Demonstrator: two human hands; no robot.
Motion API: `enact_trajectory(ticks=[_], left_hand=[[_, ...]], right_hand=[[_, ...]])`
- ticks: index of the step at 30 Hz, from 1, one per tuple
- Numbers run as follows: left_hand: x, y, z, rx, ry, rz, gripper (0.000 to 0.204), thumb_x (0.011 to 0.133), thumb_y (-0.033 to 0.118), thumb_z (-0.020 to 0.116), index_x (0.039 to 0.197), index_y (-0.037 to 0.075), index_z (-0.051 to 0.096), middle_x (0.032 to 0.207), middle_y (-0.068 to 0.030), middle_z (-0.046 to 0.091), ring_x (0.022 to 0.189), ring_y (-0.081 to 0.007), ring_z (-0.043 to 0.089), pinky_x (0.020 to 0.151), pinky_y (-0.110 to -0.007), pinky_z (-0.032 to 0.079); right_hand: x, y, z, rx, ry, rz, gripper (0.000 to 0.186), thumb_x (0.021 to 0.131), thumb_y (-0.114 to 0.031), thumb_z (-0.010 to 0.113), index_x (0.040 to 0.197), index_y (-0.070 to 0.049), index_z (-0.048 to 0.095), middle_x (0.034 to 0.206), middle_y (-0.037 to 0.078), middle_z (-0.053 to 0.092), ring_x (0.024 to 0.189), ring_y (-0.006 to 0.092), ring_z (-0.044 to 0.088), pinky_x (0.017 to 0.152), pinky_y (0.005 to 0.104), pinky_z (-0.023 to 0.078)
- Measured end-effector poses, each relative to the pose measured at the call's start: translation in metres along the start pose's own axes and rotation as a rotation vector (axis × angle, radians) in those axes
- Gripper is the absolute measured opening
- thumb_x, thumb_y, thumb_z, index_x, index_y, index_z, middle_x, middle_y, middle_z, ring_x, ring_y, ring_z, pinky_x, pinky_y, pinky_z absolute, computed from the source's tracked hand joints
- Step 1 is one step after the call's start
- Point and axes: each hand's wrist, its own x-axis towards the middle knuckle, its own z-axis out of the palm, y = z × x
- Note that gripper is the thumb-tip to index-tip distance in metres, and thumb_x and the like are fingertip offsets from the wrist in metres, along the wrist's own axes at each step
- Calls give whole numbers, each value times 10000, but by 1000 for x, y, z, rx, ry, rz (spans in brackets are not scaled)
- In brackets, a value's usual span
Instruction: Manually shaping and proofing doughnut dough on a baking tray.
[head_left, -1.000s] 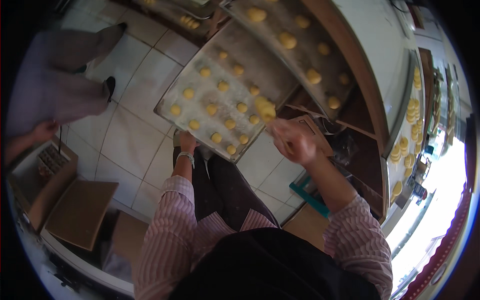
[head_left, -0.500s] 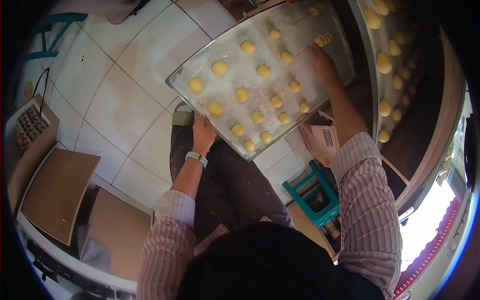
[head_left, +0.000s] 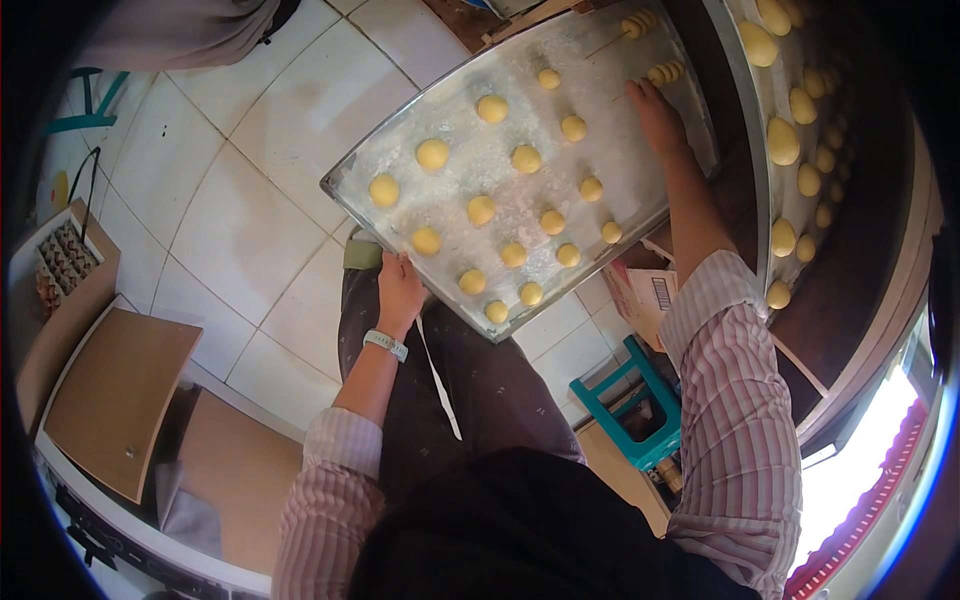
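A large metal baking tray point(head_left: 470, 130) holds rows of round yellow dough balls point(head_left: 481, 210). My left hand point(head_left: 400, 290), with a pale watch on its wrist, is closed on the tray's near left edge. At the tray's right end my right hand point(head_left: 658, 112) has its fingertips closed at a dough spiral point(head_left: 667, 72) on a thin skewer; the fingers partly hide the skewer. Beyond it lies another dough spiral point(head_left: 638, 24), also skewered, its stick pointing left.
On the right, a second tray point(head_left: 745, 80) carries more dough balls beside a dark wooden surface. Below are a teal stool point(head_left: 632, 405) and a cardboard box point(head_left: 640, 300). Egg trays point(head_left: 70, 265) and a brown cabinet stand at left. Another person's clothing point(head_left: 180, 32) shows at top left.
My right hand and the skewered spiral have shifted right along the tray. The tray's left end sits slightly lower in view. More of the other person's clothing shows at top left.
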Motion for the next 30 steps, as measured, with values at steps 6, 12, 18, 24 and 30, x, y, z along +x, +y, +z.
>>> enact_trajectory(ticks=[6, 12, 18, 24, 30], left_hand=[[-2, 0, -6, -12, -22, 12, 211, 940, 185, 353, 949, -20, 404, 841, -135, 560, 650, -168, 598, 501, -295, 545], [-1, 15, 15, -120, -76, -57, 176, 922, 141, 366, 909, -33, 390, 764, -164, 572, 647, -253, 612, 514, -335, 506], [9, -9, -9, -318, -155, -83, 375, 925, 243, 407, 1246, 91, 287, 1147, -142, 503, 999, -250, 565, 647, -343, 557], [11, 20, 4, -412, -191, -283, 441, 876, 242, 484, 1268, 128, 318, 1231, -120, 457, 1071, -324, 498, 739, -494, 502], [-4, 43, 30, -272, -115, -272, 389, 891, 341, 399, 1186, 88, 420, 1092, -136, 560, 918, -273, 606, 660, -403, 561]], right_hand=[[4, 2, 14, 24, 70, -77, 230, 799, -24, 467, 1016, -99, 444, 1075, 103, 502, 992, 270, 537, 737, 342, 503], [-21, 13, 2, -53, 110, 112, 392, 799, -44, 485, 1181, -117, 432, 1154, 128, 499, 1021, 293, 537, 820, 352, 479], [-93, -134, -156, 954, 518, 475, 337, 734, 7, 546, 1067, -48, 564, 977, 116, 611, 882, 252, 611, 783, 311, 468], [-233, -86, -324, 1018, 740, -187, 112, 799, -3, 519, 868, 29, 601, 825, 175, 611, 718, 314, 617, 634, 403, 520], [-393, 54, -408, 104, 1251, 836, 168, 902, -88, 464, 960, 49, 543, 772, 98, 567, 734, 157, 562, 672, 263, 449]])
